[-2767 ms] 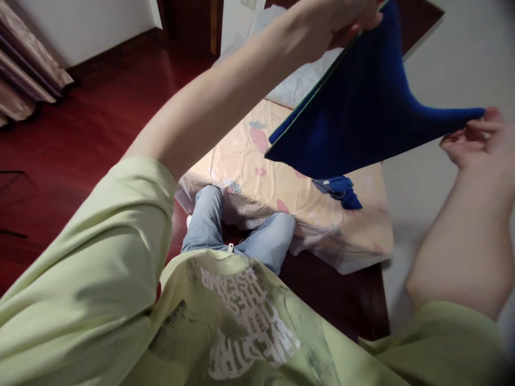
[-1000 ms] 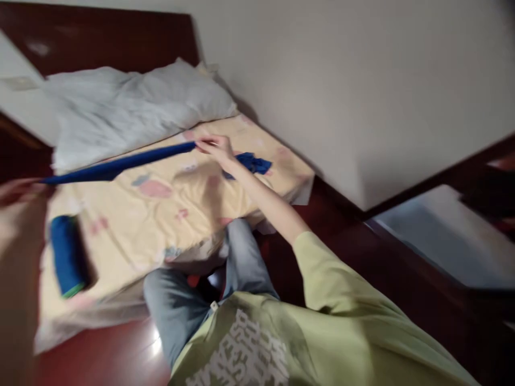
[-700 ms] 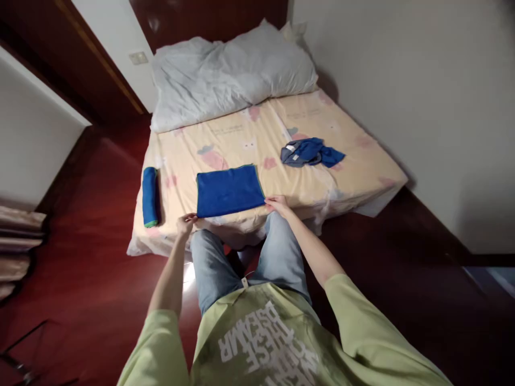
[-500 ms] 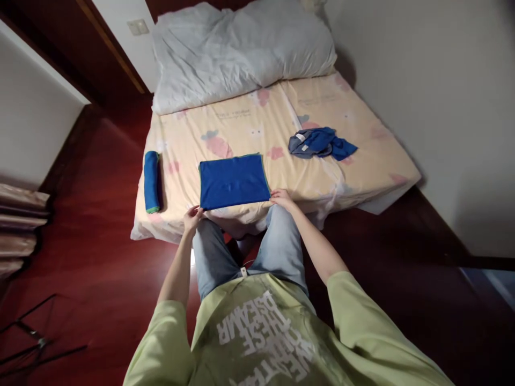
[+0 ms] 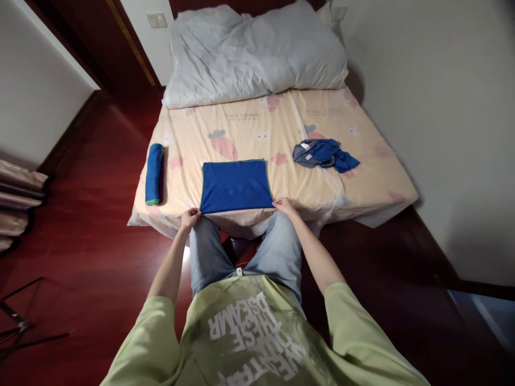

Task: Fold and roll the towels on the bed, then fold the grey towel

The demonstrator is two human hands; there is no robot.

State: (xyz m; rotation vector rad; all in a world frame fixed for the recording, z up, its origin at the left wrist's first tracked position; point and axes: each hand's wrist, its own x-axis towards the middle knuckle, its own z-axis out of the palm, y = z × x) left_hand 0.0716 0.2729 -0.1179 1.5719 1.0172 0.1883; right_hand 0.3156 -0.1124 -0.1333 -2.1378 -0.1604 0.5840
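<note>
A blue towel [image 5: 236,186] with green edging lies flat as a rectangle near the front edge of the bed. My left hand [image 5: 190,219] pinches its near left corner. At the near right corner, my right hand [image 5: 284,206] has its fingers closed on the cloth. The towel's near edge is drawn straight between both hands. To the left lies a rolled blue towel [image 5: 153,174], also green-edged. A crumpled blue and grey cloth [image 5: 325,154] with white tags rests further right on the bed.
The bed [image 5: 249,128] has a pale yellow printed sheet. A white quilt or pillow [image 5: 253,53] is heaped at its head. Black stand legs [image 5: 20,321] are on the red floor at the lower left, below a curtain [image 5: 18,198]. A wall [image 5: 442,107] rises at the right.
The camera view has shifted slightly. Both hands keep hold of the towel's near corners, and the near edge looks a little straighter. The rolled towel and the crumpled cloth stay in place.
</note>
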